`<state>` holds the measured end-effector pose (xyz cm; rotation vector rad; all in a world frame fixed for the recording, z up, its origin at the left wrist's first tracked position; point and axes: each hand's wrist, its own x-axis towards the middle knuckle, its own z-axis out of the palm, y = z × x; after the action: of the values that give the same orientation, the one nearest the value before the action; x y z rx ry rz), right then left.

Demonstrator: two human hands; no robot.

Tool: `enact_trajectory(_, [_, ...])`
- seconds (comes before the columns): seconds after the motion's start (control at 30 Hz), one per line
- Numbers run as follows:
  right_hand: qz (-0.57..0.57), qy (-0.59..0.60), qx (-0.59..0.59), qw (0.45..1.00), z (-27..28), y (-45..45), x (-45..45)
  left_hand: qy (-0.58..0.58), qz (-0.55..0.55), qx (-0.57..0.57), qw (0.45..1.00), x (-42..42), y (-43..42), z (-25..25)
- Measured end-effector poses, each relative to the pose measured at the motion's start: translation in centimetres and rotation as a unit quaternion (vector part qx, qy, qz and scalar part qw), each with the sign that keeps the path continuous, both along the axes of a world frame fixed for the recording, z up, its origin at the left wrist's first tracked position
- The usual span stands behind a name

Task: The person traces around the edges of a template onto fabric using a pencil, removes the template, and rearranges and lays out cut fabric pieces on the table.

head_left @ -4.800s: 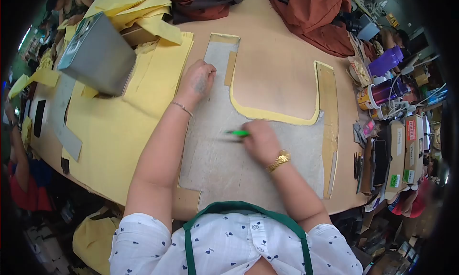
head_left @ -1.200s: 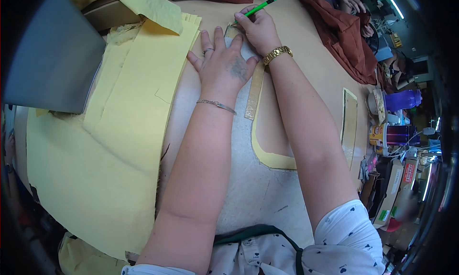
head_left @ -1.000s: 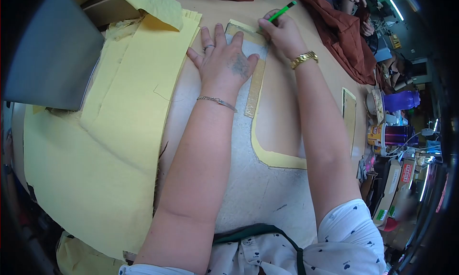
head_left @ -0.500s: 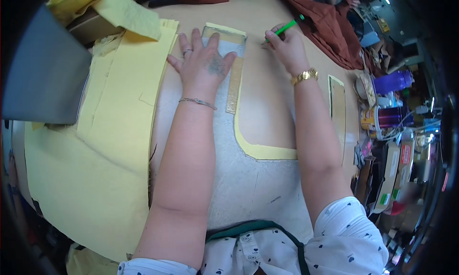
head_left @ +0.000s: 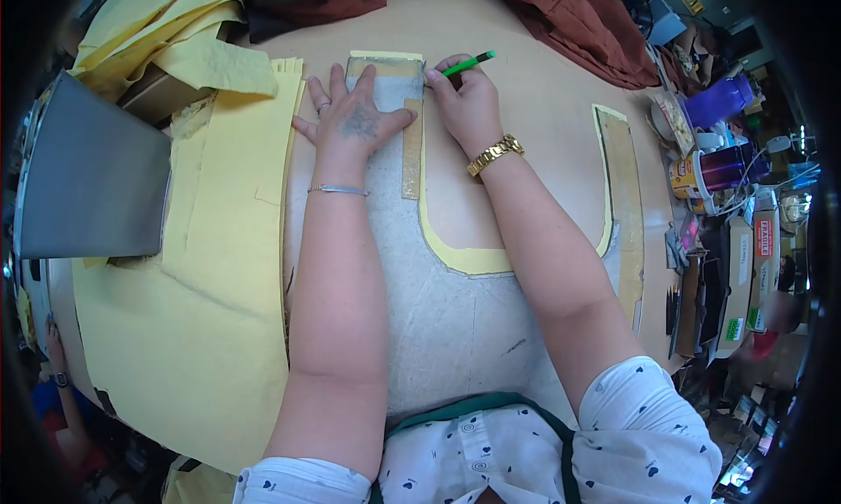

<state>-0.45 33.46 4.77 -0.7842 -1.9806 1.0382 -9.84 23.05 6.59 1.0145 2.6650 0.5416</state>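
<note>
My left hand [head_left: 352, 118] lies flat with fingers spread on a grey pattern template [head_left: 420, 320] that has tan taped strips along its edges. Under the template, yellow fabric [head_left: 469, 260] shows as a narrow border around the U-shaped cutout. A green pencil [head_left: 470, 63] is gripped in my right hand [head_left: 464, 105], its dark end pointing up and to the right. The pencil's lower end is near the template's upper edge, beside the tan strip; my fingers partly hide the tip.
Stacked yellow fabric [head_left: 228, 180] lies left, with a grey panel [head_left: 92, 171] standing over it. Brown cloth [head_left: 578, 31] is at the back. Along the right edge are a purple bottle [head_left: 718, 101], a tub [head_left: 688, 180] and boxes [head_left: 740, 276]. Another person's arm [head_left: 66, 390] shows at lower left.
My right hand has moved left with the pencil, from over the cutout to the template's edge. My left hand stays pressed on the template; the view has shifted slightly.
</note>
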Motion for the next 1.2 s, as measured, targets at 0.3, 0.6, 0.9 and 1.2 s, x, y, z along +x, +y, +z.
enact_trajectory(0.3, [0.107,-0.090,0.139,0.980,1.8,-7.4,5.6,-0.001,0.001,0.003,1.000,-0.2,0.0,-0.2])
enact_trajectory(0.6, [0.141,-0.081,-0.043,0.986,2.4,-7.2,5.7,0.013,-0.001,-0.001,1.000,-0.1,0.1,-0.3])
enact_trajectory(0.9, [0.035,-0.103,0.160,0.981,1.4,-1.8,-0.2,0.006,0.005,0.013,1.000,0.0,0.0,-0.2])
enact_trajectory(1.2, [0.251,-0.151,0.158,0.943,3.4,-12.3,12.9,0.021,-0.003,-0.011,1.000,-0.1,0.2,-0.3])
